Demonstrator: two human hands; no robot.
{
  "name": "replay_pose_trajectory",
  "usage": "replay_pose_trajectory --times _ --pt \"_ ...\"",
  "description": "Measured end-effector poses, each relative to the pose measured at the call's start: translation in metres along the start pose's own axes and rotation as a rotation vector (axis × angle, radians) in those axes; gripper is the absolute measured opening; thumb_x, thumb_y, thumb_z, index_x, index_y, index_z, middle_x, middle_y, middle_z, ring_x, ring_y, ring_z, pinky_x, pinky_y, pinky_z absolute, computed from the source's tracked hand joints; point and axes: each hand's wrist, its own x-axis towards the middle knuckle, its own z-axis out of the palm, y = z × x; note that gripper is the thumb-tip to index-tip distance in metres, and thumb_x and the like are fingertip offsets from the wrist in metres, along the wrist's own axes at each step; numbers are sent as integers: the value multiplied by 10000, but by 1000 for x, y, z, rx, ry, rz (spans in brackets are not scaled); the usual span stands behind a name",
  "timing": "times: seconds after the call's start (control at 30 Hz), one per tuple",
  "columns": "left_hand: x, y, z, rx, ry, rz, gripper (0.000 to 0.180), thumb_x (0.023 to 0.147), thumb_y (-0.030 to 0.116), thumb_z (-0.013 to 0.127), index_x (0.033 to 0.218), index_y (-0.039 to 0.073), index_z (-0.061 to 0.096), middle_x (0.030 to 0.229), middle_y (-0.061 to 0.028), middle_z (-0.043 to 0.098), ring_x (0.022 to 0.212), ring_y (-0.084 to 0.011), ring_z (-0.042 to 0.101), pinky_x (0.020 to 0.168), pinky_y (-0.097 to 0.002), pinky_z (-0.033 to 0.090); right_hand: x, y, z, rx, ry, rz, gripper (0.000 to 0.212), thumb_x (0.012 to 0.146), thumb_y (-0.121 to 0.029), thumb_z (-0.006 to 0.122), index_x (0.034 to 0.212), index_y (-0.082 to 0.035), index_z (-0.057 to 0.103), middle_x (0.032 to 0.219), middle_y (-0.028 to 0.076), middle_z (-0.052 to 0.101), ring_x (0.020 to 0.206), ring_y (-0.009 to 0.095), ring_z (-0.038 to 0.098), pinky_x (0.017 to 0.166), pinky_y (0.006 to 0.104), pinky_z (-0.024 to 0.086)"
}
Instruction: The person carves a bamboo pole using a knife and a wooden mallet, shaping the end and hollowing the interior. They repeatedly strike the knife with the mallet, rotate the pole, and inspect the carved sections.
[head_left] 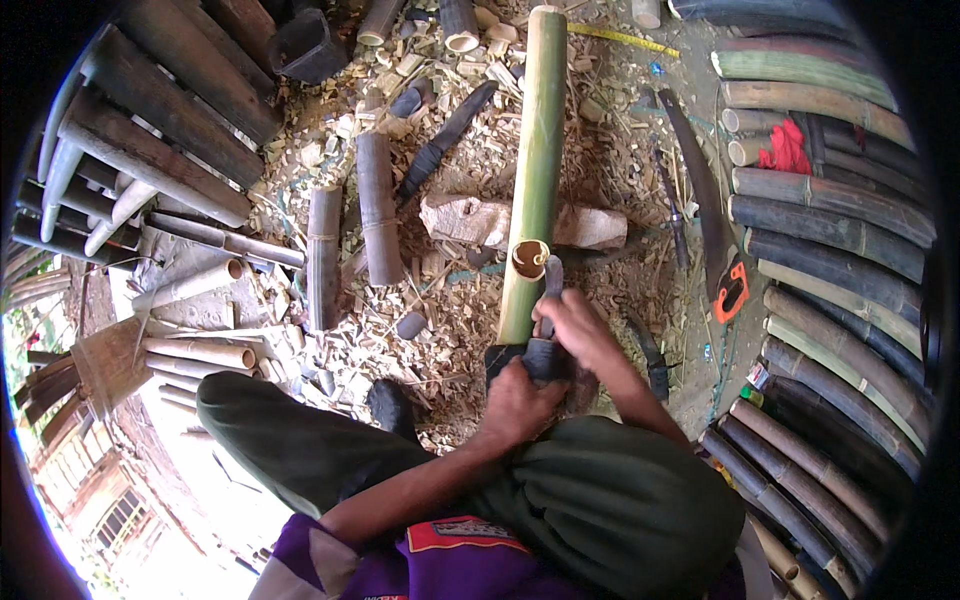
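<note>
A green bamboo pole (538, 130) stretches away from me, resting across a pale rough block (466, 220). An opening (529, 258) is cut in its upper side, with a thin curled shaving at the rim. Beside that opening is the grey blade of a knife (553, 276). My right hand (574, 326) is closed on the blade. My left hand (520, 402), lower down, is closed around what looks like the knife's dark wrapped handle (545, 358); the fingers partly hide it. The pole's near end lies by a dark shape close to my left hand.
Wood chips cover the ground. A long knife (445, 140) and two dark bamboo pieces (377, 210) lie to the left. On the right are a saw with an orange handle (733, 292) and stacked bamboo poles (835, 240). More dark poles (170, 150) stand at the far left.
</note>
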Motion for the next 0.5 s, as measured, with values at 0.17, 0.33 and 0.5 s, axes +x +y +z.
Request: replay_pose_trajectory --times 0.17,0.33,0.5 --pt "-13 -19 -75 -99 4 -1 580 739 403 874 1088 -21 688 885 -198 744 835 -348 738 815 -438 571 1 -8 45 520 -78 66 206 955 -236 628 964 -31 640 802 70 662 598 147 601 447 298 476" --pt "12 66 -166 499 126 -74 438 643 309 875 930 -1 758 850 -192 748 797 -331 745 776 -442 580 18 -37 56 1002 -197 9 186 1013 -185 570 1039 -14 639 922 92 680 762 161 666 658 344 603" --pt "23 142 -168 1055 249 283 194 688 175 758 820 34 741 781 -161 713 724 -343 718 676 -436 574 17 -34 55 1538 -227 -103 232 1036 -192 554 1074 15 652 923 113 701 754 201 681 650 377 591"
